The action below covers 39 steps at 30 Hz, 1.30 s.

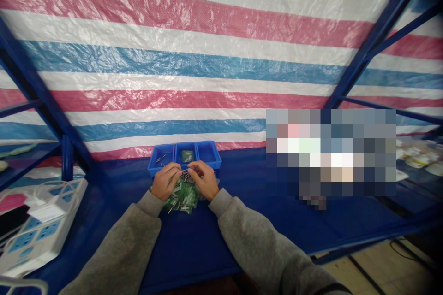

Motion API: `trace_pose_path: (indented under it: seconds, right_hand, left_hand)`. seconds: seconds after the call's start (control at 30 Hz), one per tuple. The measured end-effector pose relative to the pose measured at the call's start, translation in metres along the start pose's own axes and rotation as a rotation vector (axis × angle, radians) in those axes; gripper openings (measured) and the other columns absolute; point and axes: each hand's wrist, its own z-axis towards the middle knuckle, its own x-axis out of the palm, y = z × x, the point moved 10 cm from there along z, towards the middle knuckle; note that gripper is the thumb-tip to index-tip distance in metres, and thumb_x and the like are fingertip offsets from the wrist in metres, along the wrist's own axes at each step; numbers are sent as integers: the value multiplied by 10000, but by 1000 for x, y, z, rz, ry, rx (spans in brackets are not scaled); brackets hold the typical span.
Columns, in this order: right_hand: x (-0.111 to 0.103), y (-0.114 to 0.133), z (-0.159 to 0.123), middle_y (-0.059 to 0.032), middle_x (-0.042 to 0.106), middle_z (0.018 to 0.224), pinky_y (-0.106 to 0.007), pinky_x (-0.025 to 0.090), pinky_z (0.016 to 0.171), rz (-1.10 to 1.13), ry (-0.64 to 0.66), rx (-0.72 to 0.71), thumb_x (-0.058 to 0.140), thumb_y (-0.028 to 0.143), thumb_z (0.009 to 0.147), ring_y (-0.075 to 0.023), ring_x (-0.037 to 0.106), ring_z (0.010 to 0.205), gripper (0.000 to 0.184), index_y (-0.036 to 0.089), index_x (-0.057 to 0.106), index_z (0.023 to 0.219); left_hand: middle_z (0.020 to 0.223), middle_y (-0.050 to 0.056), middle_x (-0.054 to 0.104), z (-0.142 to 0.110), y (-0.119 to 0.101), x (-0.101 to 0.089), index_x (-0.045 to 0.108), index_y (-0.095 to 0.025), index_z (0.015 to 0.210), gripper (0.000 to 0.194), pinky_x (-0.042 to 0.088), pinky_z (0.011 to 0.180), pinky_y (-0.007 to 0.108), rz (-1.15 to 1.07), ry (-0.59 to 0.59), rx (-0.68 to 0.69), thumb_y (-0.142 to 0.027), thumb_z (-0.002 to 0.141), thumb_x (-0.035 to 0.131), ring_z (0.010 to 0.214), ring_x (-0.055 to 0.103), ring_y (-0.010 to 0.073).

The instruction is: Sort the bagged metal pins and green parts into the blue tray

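My left hand (165, 180) and my right hand (206, 179) are both closed in a pinch, meeting over a heap of small green parts (182, 196) with metal pins on the blue table (194, 239). Between the fingertips sits a small dark metal piece (186, 174), too small to name. Just beyond the hands stands a blue three-compartment tray (185, 153); its left cell holds a few metal pins (160, 158), its middle cell some green parts (187, 155), and its right cell looks bare. Grey sleeves cover both forearms.
A white power strip (38, 228) with cables lies on the left. Blue metal frame posts (67, 156) rise on both sides. A striped red, white and blue tarp (207, 55) hangs behind. A blurred patch covers the right of the table, with pale items (418, 156) beyond it.
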Motion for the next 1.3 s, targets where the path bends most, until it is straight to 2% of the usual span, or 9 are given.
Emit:
trace_pose_path:
  seconds: [0.3,0.47,0.57,0.73,1.0,1.3]
  right_hand:
    - [2,5,0,-11,556,742,-229,388,601,22,43,-40,516,333,870,-124,501,660,198,183,600,773]
    - [3,5,0,-11,547,727,-224,380,594,-5,56,-51,499,324,881,-122,502,657,227,174,596,741]
    - [3,4,0,-15,566,731,-232,381,623,-59,47,-55,489,312,889,-127,512,678,228,174,621,765]
    - [-3,-2,2,-21,602,764,-244,381,672,-141,-32,-25,444,280,912,-136,530,714,244,182,649,822]
    - [-3,-2,2,-18,608,762,-243,383,679,-167,-41,-38,447,264,910,-137,541,722,237,185,648,811]
    - [-4,-2,2,-18,606,755,-244,384,665,-168,-59,-30,439,275,910,-136,538,701,250,187,648,805]
  left_hand:
    - [801,63,617,0,5,-2,599,-150,798,244,456,753,275,-41,-39,-37,-258,905,408,781,579,153]
    - [752,41,652,2,5,-9,635,-159,771,185,479,705,261,-82,-130,-58,-282,855,525,726,604,143]
    - [829,45,689,1,7,-11,674,-170,831,164,495,782,287,-88,-165,-60,-265,847,543,806,634,159]
    - [988,40,698,-3,18,-17,668,-196,1012,220,485,887,314,-21,-203,-142,-263,866,518,927,644,176]
    - [931,43,700,-6,19,-5,650,-171,970,217,484,856,287,87,-138,-70,-259,898,464,883,646,162]
    - [945,52,660,-3,16,-4,607,-192,1088,252,444,853,324,148,-116,-24,-249,915,432,879,587,168]
